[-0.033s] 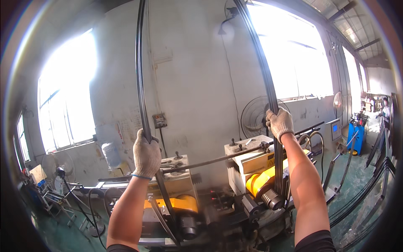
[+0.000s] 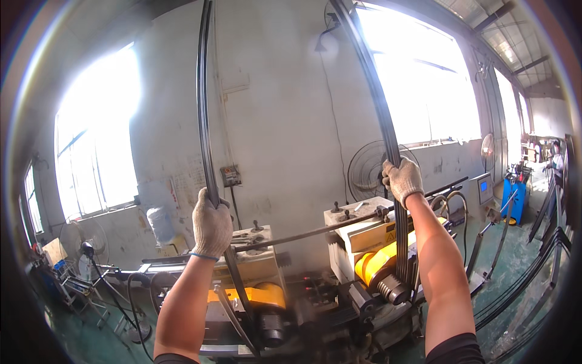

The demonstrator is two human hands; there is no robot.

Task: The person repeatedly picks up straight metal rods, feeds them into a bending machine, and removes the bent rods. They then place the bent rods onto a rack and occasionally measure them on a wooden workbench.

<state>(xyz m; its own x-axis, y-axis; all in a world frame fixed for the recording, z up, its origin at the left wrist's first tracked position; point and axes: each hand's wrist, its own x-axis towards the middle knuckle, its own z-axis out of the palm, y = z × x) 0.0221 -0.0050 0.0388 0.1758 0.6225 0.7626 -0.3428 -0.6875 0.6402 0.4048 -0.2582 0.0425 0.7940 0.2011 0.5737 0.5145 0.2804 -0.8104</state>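
Nothing has shifted since the earlier frame: big dark hoop point(image 2: 205, 121) arcs up over the roller machine point(image 2: 364, 249), left hand point(image 2: 211, 225) and right hand point(image 2: 402, 179) both clamped on its sides, mid-feed by my read

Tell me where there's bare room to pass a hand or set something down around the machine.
Open air lies between the two dark curved metal strips, which the gloved left hand and right hand hold. The green floor at right is bare in patches. Crowded: the cream-and-yellow roller machine tops carry knobs and a long rod; cables and a standing fan fill lower left.
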